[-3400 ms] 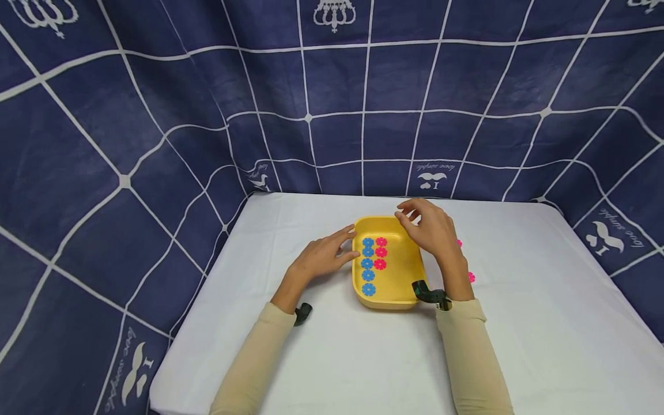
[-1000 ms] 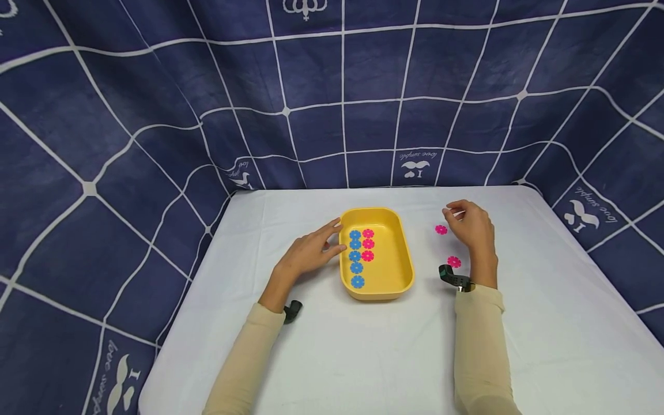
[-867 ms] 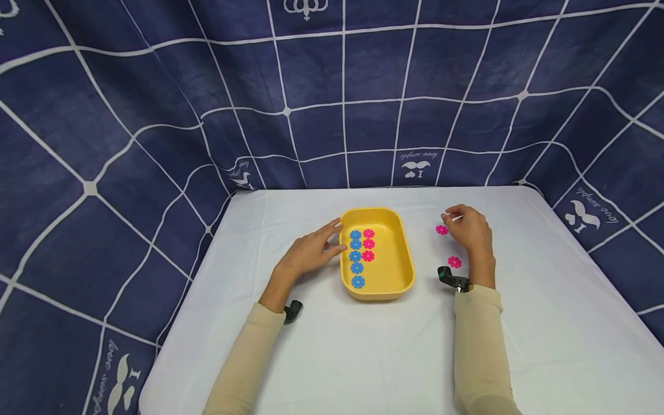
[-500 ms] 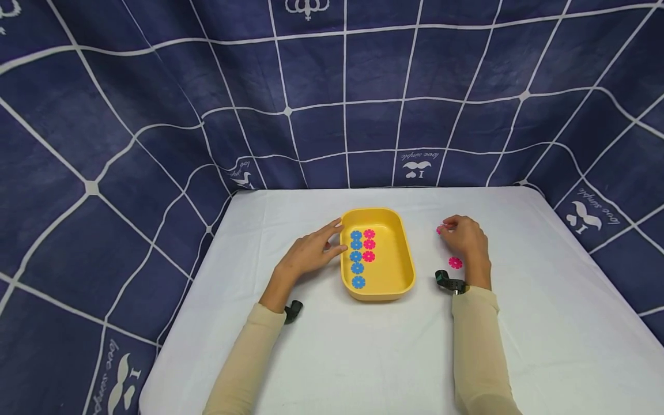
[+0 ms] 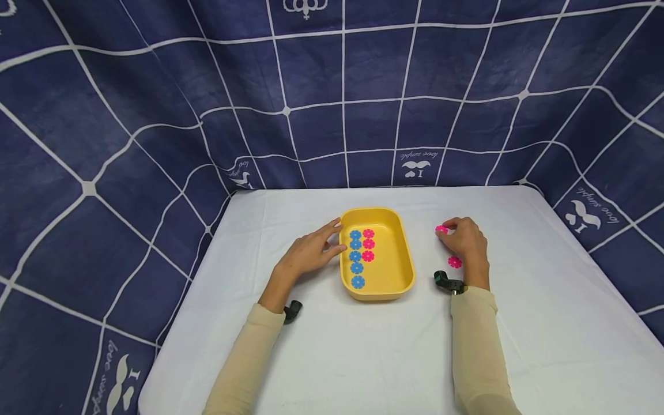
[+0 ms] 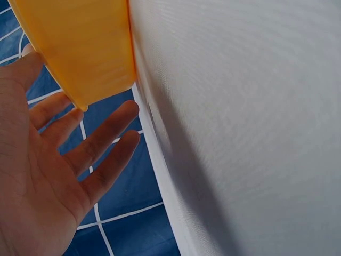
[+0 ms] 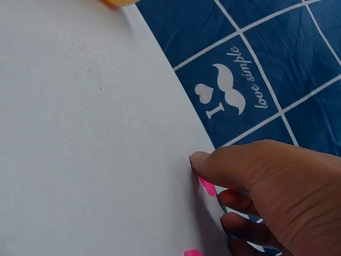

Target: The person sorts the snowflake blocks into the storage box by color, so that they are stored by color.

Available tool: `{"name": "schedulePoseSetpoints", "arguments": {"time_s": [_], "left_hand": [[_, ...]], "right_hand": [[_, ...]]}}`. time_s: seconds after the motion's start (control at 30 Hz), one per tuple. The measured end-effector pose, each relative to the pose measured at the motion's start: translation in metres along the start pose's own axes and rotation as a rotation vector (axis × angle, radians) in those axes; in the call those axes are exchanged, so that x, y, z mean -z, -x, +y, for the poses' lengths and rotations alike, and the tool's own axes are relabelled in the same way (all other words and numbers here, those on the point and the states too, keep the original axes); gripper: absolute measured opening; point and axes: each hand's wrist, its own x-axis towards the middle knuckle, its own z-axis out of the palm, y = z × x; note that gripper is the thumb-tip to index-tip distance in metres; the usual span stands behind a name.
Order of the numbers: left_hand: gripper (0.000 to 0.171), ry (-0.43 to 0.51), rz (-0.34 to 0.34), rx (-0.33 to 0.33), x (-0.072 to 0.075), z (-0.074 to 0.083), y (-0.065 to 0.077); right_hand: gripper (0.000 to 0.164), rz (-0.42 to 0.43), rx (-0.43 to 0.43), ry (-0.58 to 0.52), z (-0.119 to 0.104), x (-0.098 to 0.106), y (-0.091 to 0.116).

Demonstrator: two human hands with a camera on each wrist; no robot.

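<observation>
A yellow tray (image 5: 403,262) stands mid-table, also seen as a yellow wall (image 6: 85,53) in the left wrist view. Inside it lie a column of several blue flower-shaped discs (image 5: 356,268) and a shorter column of 3 pink discs (image 5: 368,244). My left hand (image 5: 306,253) rests at the tray's left rim, fingers spread and fairly straight. Right of the tray, my right hand (image 5: 467,237) pinches a pink flower-shaped disc (image 5: 441,229) low at the table, thumb on its near edge. In the right wrist view the thumb partly hides this disc (image 7: 206,185).
Another pink disc (image 5: 455,262) lies on the white tablecloth (image 5: 384,351), just nearer than the right hand and beside its wrist. A dark blue curtain with white lines (image 5: 321,132) rises behind the table and along both sides.
My right hand has gone from over the tray to the pink discs on the right, then lowered and closed its fingertips on the farther one. The left hand stays at the rim.
</observation>
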Motion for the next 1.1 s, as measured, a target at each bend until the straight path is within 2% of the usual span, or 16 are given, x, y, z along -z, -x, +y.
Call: {"name": "schedulePoseSetpoints", "arguments": {"time_s": [0.37,0.7,1.1], "left_hand": [[0.072,-0.008,0.007,-0.007,0.0005,-0.0011,-0.0001],[0.074,-0.011,0.010,-0.012,0.0000,-0.0019,-0.0008],[0.071,-0.001,0.010,-0.007,0.0003,-0.0007,0.0000]], "right_hand": [[0.046,0.001,-0.013,0.000,0.0002,-0.0014,-0.0010],[0.046,-0.003,0.012,0.029,0.0036,-0.0013,-0.0039],[0.052,-0.010,0.021,-0.014,-0.0015,0.0061,0.0002]]}}
